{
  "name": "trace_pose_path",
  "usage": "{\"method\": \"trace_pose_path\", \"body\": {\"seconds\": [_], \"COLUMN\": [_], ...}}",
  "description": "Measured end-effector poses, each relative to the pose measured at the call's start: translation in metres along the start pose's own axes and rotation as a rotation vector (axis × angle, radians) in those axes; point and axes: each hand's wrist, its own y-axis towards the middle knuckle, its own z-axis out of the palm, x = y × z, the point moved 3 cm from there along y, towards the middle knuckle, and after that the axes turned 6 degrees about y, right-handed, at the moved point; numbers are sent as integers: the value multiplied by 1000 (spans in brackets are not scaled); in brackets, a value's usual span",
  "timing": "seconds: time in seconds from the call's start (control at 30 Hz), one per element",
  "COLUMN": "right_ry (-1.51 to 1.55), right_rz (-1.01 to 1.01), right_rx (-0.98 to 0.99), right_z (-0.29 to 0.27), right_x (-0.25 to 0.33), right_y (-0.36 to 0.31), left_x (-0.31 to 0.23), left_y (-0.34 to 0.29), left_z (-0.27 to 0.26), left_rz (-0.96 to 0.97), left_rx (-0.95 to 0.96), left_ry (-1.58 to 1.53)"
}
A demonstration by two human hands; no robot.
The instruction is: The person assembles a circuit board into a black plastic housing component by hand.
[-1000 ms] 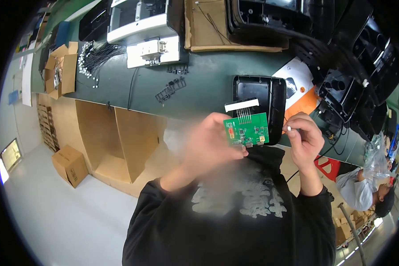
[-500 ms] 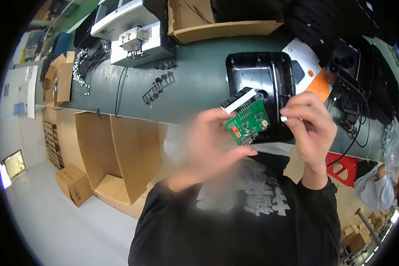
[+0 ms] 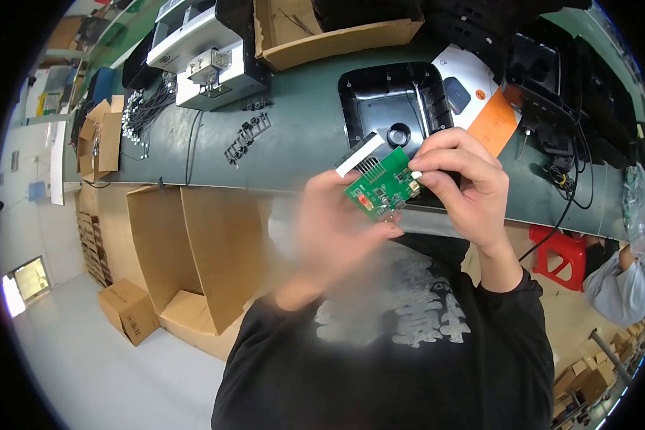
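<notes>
My left hand point(image 3: 337, 226), partly blurred, grips a green circuit board point(image 3: 381, 188) between thumb and fingers. A display module with a white edge point(image 3: 360, 155) joins the board's upper left side by a row of pins. The fingertips of my right hand point(image 3: 469, 186) pinch a small white connector point(image 3: 416, 175) at the board's right edge, close to a cream-coloured socket point(image 3: 413, 186). Whether connector and socket touch, I cannot tell. Behind the board, an open black plastic housing point(image 3: 355, 107) with a round hole lies on the green table point(image 3: 294, 147).
Black switch-like parts point(image 3: 249, 136) lie in rows on the table, near a white metal device point(image 3: 222, 75). Bundled wires point(image 3: 147, 107) and a small carton point(image 3: 107, 140) are at the left. An orange-and-white sheet point(image 3: 491, 122) and black equipment point(image 3: 545, 72) occupy the right. Large cardboard point(image 3: 218, 251) stands below the table edge.
My right hand has moved left with the white connector, from apart to right beside the board's edge. The board is tilted more, so the display's face no longer shows clearly.
</notes>
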Motion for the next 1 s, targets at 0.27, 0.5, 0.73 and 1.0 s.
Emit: {"method": "trace_pose_path", "body": {"seconds": [0.27, 0.5, 0.73, 1.0], "right_ry": [6, -17, -64, 1], "right_rz": [-60, -69, -25, -124], "right_rx": [6, 38, 65, -15], "right_z": [1, 2, 3, 1], "right_x": [-2, 0, 0, -4], "right_y": [2, 5, 4, 0], "left_x": [4, 2, 17, 9], "left_y": [0, 1, -13, -4], "left_z": [2, 3, -19, -14], "left_rz": [32, 20, -31, -43], "left_rx": [-14, -69, -131, -124], "left_ry": [-60, -96, 314, -56]}}
